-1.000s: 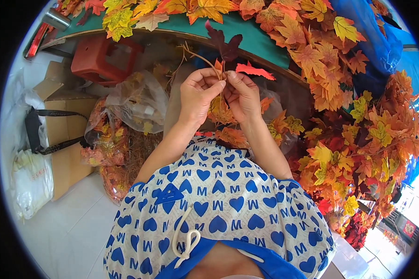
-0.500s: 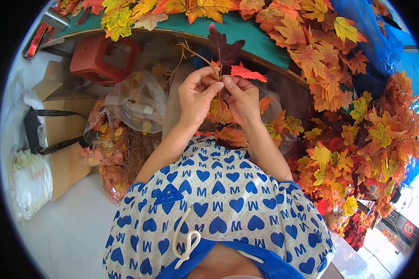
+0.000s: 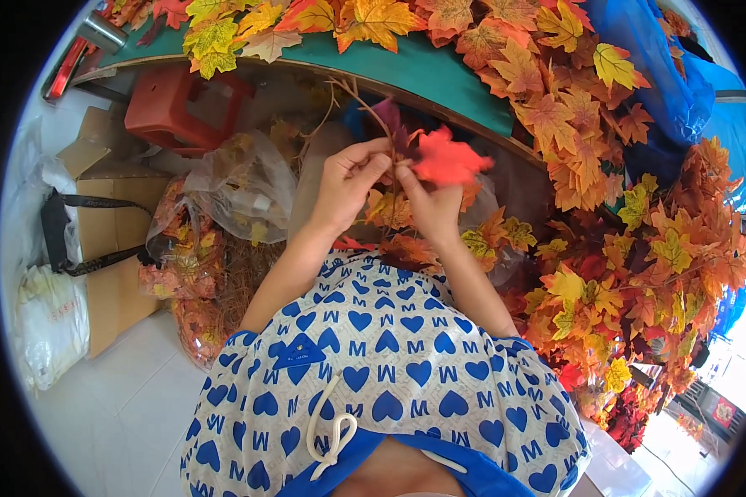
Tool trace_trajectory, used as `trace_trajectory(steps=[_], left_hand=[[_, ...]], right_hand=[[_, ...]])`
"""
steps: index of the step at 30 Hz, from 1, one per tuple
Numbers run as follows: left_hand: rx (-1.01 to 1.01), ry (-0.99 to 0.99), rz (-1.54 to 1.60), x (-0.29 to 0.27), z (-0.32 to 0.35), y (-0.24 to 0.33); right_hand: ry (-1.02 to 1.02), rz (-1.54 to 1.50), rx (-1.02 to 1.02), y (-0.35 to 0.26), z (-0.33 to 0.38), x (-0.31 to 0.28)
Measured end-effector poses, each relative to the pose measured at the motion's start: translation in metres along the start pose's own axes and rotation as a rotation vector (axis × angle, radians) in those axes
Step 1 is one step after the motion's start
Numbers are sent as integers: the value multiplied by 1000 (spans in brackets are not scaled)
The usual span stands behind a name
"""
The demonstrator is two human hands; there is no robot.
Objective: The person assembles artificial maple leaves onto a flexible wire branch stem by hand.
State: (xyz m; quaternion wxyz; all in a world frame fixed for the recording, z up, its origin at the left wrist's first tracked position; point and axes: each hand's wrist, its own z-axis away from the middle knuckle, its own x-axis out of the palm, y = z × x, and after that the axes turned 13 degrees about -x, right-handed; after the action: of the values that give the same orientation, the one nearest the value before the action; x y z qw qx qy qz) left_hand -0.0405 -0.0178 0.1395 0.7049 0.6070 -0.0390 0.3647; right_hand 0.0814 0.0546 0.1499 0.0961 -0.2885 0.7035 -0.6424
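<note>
My left hand (image 3: 352,180) pinches a thin brown artificial twig (image 3: 367,104) between thumb and fingertips. Its bare forked end sticks up toward the table edge. Close beside it, my right hand (image 3: 433,203) is closed on the same twig where leaf stems meet it, thumb pressed along the front. A bright red artificial maple leaf (image 3: 449,157), slightly blurred, stands out to the right above that hand. Behind the fingertips a dark purple leaf (image 3: 387,116) shows partly edge-on. Orange leaves (image 3: 389,209) hang below, between my wrists. The exact joint is hidden by my fingers.
A green-topped table (image 3: 439,79) curves ahead, strewn with autumn leaves (image 3: 381,21). More leaf branches (image 3: 638,265) pile up on the right beside blue plastic (image 3: 663,74). A red stool (image 3: 162,108), cardboard box (image 3: 120,290) and clear bag of leaves (image 3: 195,248) stand left.
The red leaf has turned to show its broad face and swung outward to the right. The dark leaf has turned partly edge-on and sits lower. Both hands remain close together, slightly lower.
</note>
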Motion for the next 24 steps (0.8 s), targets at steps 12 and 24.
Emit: trace_trajectory(steps=[12, 24], left_hand=[[-176, -89, 76, -18, -10, 33], [-113, -406, -1330, -69, -48, 37]], right_hand=[[-559, 1153, -1291, -19, -8, -18], [-1328, 1464, -1144, 55, 9, -3]])
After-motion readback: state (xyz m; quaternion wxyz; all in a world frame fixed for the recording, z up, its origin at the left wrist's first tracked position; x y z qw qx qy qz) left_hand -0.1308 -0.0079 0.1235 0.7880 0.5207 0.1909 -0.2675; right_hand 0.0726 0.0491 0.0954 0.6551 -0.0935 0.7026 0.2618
